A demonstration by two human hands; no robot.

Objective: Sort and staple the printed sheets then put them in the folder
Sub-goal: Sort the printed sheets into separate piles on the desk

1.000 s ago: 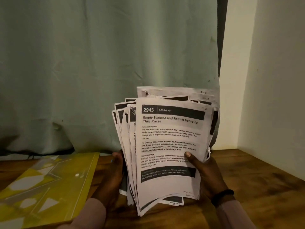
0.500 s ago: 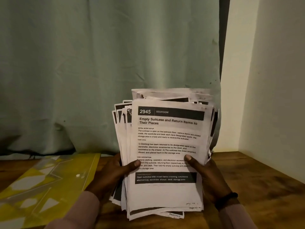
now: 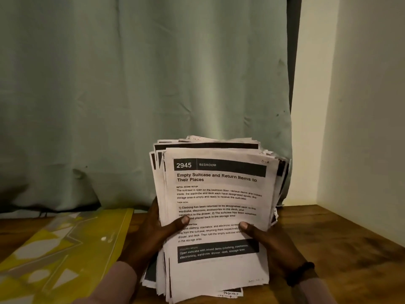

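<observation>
Standing nearly upright above the wooden surface (image 3: pixel 328 233), the stack of sheets (image 3: pixel 219 194) is held between both hands. The left hand (image 3: pixel 153 231) grips its left edge, thumb pressed on the front page; the right hand (image 3: pixel 274 244) grips the right edge likewise, its other fingers hidden behind the paper. A yellow folder (image 3: pixel 65 249) lies flat to the left.

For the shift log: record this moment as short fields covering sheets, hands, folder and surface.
sheets: uneven stack of printed sheets, top page headed 2945 BEDROOM
left hand: grips stack's left edge, thumb on top page
right hand: grips right edge, thumb on top page
folder: yellow, flat on table, left of the stack
surface: wooden table
</observation>
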